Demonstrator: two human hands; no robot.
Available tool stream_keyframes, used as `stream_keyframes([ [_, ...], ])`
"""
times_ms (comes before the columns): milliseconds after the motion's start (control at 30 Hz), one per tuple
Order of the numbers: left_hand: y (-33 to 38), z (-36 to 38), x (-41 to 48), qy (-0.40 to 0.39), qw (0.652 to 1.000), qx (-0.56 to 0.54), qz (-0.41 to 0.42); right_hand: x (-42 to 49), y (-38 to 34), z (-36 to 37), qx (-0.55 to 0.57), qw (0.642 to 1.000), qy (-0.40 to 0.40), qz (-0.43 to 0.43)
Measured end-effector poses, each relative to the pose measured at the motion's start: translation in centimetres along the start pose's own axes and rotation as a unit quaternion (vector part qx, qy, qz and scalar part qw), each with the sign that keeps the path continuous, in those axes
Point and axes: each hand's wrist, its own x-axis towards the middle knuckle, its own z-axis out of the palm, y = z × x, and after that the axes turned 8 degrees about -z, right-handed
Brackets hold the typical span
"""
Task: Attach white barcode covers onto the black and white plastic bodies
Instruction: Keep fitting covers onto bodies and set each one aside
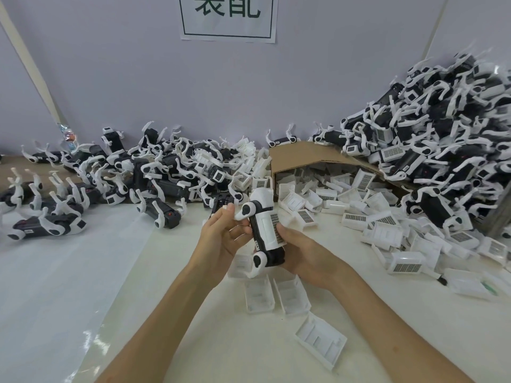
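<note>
I hold one black and white plastic body (272, 254) above the table's middle, and a white barcode cover (266, 217) sits on it with its barcode strip facing right. My left hand (221, 239) grips the body from the left, its fingers around a white leg. My right hand (301, 252) grips the body from the right and below, thumb pressed on the cover's barcode edge. Three loose covers (290, 297) lie on the table just below my hands, hollow side up.
A tipped cardboard box (304, 156) spills several white covers (387, 225) over the right of the table. A tall heap of bodies (442, 128) rises at the far right, and more bodies (143, 172) lie along the wall at left. A paper sign (228, 16) hangs on the wall.
</note>
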Motion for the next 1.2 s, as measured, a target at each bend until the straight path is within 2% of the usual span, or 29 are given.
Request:
stream_keyframes([
  [67, 0.1, 0.0, 0.1, 0.017, 0.999, 0.035, 0.005, 0.1, -0.1, 0.5, 0.010, 1.000, 0.011, -0.003],
  [200, -0.3, 0.2, 0.3, 0.093, 0.977, 0.191, -0.013, 0.5, 0.1, 0.0, -0.018, 0.997, 0.069, -0.034],
  [300, -0.8, 0.7, 0.0, 0.040, 0.979, 0.194, -0.043, 0.6, 0.1, -0.4, -0.019, 0.994, 0.093, -0.063],
  [567, -1.4, 1.3, -0.6, -0.003, 0.936, 0.350, 0.025, 0.4, 0.3, -0.1, -0.121, 0.982, 0.116, -0.088],
  [833, -1.4, 1.8, -1.0, -0.012, 0.933, 0.354, 0.063, 0.4, 0.2, 0.3, -0.160, 0.968, 0.139, -0.134],
  [1200, -1.5, 1.5, -0.8, -0.001, 0.926, 0.372, 0.061, 0.1, 0.3, 0.3, -0.186, 0.972, 0.087, -0.117],
])
